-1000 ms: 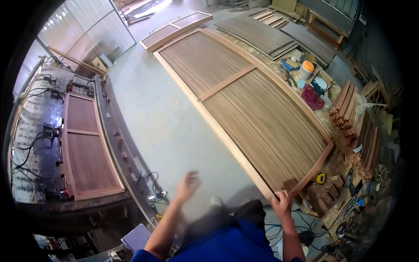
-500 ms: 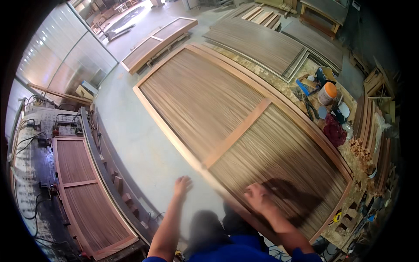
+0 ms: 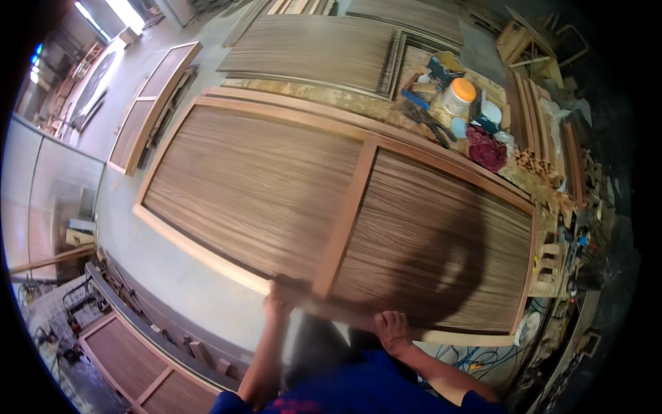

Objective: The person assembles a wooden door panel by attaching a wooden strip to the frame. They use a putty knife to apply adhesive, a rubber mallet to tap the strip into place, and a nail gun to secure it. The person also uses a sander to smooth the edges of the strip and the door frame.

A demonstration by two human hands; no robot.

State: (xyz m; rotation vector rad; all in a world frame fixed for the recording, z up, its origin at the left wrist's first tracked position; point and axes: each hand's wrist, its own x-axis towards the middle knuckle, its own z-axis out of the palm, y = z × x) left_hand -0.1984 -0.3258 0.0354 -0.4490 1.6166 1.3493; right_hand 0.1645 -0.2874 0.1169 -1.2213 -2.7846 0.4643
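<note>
It's a woodworking workshop — framed panel (image 3: 255,172), stacked boards (image 3: 310,52), wood strips (image 3: 527,121).

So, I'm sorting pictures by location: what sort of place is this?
Probably a woodworking shop: a large framed wooden panel in front, flat boards stacked beyond it, and wood strips piled at right.

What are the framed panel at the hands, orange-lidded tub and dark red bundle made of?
Framed panel: wood or veneer, seemingly matte, showing streaky grain. Tub: probably smooth plastic, given its evenly orange lid. Bundle: likely cloth or netting, dull, from crumpled folds.
</note>
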